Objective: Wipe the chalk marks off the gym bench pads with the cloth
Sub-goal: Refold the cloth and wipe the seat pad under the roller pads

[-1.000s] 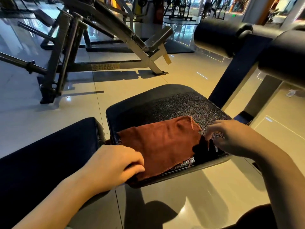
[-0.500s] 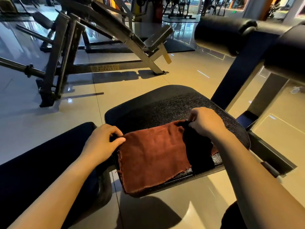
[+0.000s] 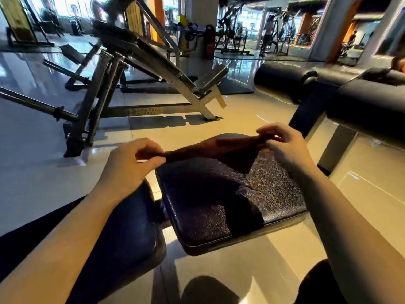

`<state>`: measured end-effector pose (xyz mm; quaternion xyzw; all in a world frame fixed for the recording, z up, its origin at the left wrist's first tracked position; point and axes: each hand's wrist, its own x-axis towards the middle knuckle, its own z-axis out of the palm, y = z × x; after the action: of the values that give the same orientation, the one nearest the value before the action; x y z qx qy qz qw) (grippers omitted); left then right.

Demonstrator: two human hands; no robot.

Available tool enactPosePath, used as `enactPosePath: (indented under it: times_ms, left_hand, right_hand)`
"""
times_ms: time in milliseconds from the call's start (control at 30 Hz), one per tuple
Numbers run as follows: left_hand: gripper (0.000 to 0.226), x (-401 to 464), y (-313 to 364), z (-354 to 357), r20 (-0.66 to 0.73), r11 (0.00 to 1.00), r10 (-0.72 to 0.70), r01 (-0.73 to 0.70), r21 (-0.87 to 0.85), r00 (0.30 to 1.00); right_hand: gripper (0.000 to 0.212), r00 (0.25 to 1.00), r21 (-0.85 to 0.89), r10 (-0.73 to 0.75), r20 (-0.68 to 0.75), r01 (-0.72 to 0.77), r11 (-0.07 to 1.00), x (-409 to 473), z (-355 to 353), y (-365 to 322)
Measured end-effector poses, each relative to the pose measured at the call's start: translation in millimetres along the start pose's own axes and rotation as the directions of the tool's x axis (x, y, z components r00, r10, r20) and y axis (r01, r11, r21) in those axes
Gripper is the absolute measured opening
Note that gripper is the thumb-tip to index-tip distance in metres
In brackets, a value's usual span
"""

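Above two bench pads [image 3: 221, 200], one brown cloth [image 3: 219, 148] stretched, pinched by two hands: left [image 3: 129, 165], right [image 3: 285, 145].

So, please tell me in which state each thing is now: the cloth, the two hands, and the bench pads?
cloth: lifted, stretched between both hands, one corner hanging down toward the pad.
left hand: closed, pinching the cloth's left end.
right hand: closed, pinching the cloth's right end.
textured pad: uncovered; chalk marks cannot be told apart from its grain.
smooth pad: uncovered, partly behind the left forearm.
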<state>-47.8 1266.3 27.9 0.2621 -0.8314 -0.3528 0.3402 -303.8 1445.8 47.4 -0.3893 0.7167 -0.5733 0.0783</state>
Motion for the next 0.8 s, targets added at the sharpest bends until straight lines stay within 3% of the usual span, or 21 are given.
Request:
enactPosePath:
  times_ms: [67,133,200,267,333,367,433,500,600,667,800]
  left_hand:
    - [0.030,-24.4,-5.1,15.2,0.111,1.000,-0.029,0.029,0.005,0.993]
    - [0.033,-47.2,-14.0,36.4,0.249,0.998,-0.049,0.036,0.055,0.967]
    - [0.029,-65.3,-21.3,56.1,0.436,0.989,-0.045,-0.023,0.149,0.899]
    - [0.021,-73.0,-23.8,63.0,0.543,0.973,-0.071,-0.061,0.222,0.837]
    - [0.018,-70.1,-25.8,58.7,0.460,0.976,-0.089,-0.013,0.215,0.884]
    - [0.016,-67.2,-24.7,53.8,0.364,0.982,-0.093,0.025,0.186,0.927]
    - [0.018,-63.0,-25.7,46.7,0.173,0.989,-0.108,0.088,0.121,0.979]
    - [0.021,-60.6,-34.7,47.5,0.066,0.983,-0.159,0.152,0.104,0.985]
    - [0.014,-58.2,-51.5,58.9,0.050,0.960,-0.191,0.176,0.216,0.980]
    - [0.024,-55.7,-58.8,69.7,0.061,0.931,-0.165,0.135,0.338,0.984]
    - [0.043,-50.0,-63.3,92.2,0.107,0.926,-0.146,0.098,0.364,0.983]
  right_hand:
    - [0.036,1.000,-0.121,0.022,0.015,-0.020,0.992,-12.7,-11.2,3.5]
    - [0.036,0.989,-0.365,0.123,0.076,-0.087,0.927,-30.6,-22.4,19.3]
    - [0.024,0.937,-0.673,0.310,0.159,-0.126,0.728,-52.7,-26.9,35.0]
    - [0.020,0.954,-0.858,0.286,0.087,-0.074,0.508,-73.1,-19.6,45.4]
    - [0.040,0.987,-0.867,0.129,0.101,0.024,0.497,-88.4,9.6,47.2]
    - [0.048,0.973,-0.835,0.120,0.198,0.104,0.540,-92.3,32.3,46.0]
    - [0.058,0.862,-0.774,0.220,0.457,0.263,0.576,-93.0,85.2,47.4]
    - [0.062,0.758,-0.767,0.306,0.576,0.372,0.522,-90.6,127.6,55.4]
    - [0.063,0.784,-0.773,0.274,0.558,0.370,0.516,-68.7,140.3,73.9]
    - [0.064,0.817,-0.783,0.266,0.511,0.315,0.537,-49.3,126.6,89.0]
    - [0.068,0.895,-0.904,0.355,0.270,0.108,0.413,8.7,66.5,125.8]
